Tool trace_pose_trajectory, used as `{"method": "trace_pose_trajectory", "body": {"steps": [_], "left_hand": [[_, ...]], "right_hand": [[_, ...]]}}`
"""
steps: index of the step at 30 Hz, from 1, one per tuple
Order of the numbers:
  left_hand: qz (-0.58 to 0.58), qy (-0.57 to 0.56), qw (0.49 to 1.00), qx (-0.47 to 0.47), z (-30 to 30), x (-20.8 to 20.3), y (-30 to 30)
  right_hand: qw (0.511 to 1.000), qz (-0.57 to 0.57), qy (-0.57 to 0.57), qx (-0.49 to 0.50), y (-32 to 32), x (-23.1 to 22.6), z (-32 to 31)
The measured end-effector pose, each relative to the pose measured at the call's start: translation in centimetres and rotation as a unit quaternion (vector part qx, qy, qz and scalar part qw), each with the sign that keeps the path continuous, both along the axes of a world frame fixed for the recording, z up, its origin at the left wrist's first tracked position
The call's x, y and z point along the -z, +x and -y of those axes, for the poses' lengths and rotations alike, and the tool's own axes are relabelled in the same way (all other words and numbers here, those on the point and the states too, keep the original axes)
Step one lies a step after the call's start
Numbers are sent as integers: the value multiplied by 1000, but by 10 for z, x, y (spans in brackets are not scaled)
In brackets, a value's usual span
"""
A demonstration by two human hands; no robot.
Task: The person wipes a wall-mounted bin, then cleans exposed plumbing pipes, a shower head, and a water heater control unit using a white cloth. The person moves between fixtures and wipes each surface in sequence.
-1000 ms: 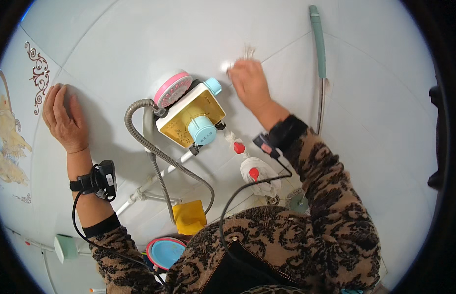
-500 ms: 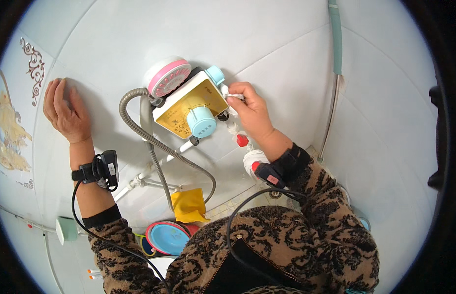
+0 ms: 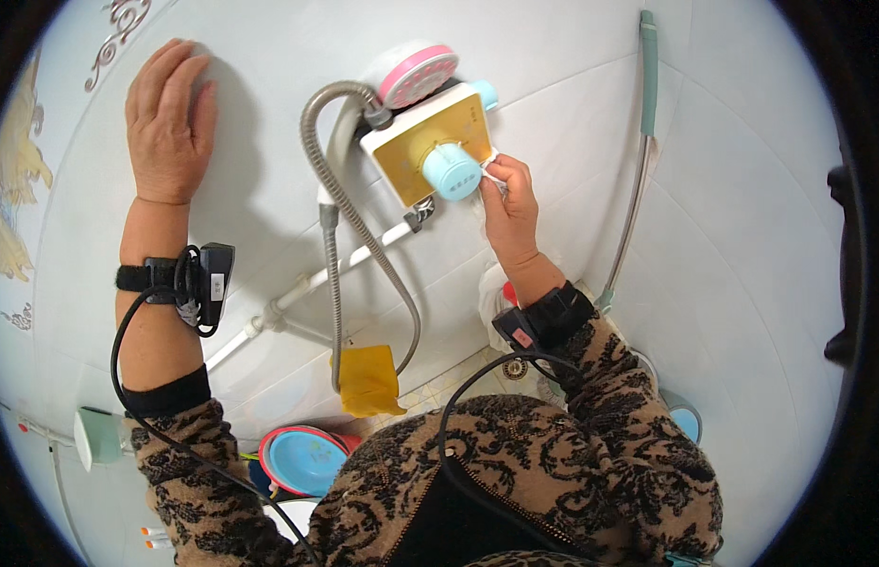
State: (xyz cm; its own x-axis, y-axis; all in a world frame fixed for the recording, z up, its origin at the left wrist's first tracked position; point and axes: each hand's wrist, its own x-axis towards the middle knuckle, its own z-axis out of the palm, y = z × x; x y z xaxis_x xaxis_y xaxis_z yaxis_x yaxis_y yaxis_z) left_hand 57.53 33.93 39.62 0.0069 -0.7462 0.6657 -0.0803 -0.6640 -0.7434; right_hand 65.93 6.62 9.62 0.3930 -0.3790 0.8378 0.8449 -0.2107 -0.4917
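Left hand | apparently against pale wall | tiled floor below

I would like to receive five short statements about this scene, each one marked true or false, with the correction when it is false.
1. The right hand pinches white material at the edge of the gold-faced unit. True.
2. The left hand grips the grey hose. False: it is open at the wall, apart from the hose.
3. The shower head has a pink ring. True.
4. The large knob on the gold face is red. False: it is light blue.
5. The yellow cloth covers the shower head. False: it hangs lower down, below the unit.
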Motion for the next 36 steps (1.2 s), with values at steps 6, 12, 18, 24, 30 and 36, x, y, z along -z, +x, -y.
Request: {"method": "trace_pose_trajectory", "body": {"steps": [6,12,18,24,30,36], "left_hand": [[5,36,998,-45,27,3,-4],[39,17,997,-72,33,-1,-8],[43,-17,998,-42,21,3,-5],[37,2,998,-44,21,5,-3],[29,12,999,-27,25,6,-3],[27,4,1000,-7,26,8,-1]], "right_hand": [[995,-36,-82,41,37,10,45],[994,-13,-86,70,25,-8,35],[919,83,-316,223,14,-18,26],[925,63,-326,184,-1,-11,48],[950,-219,200,-96,2,-13,83],[870,-270,168,-377,22,-10,76]]}}
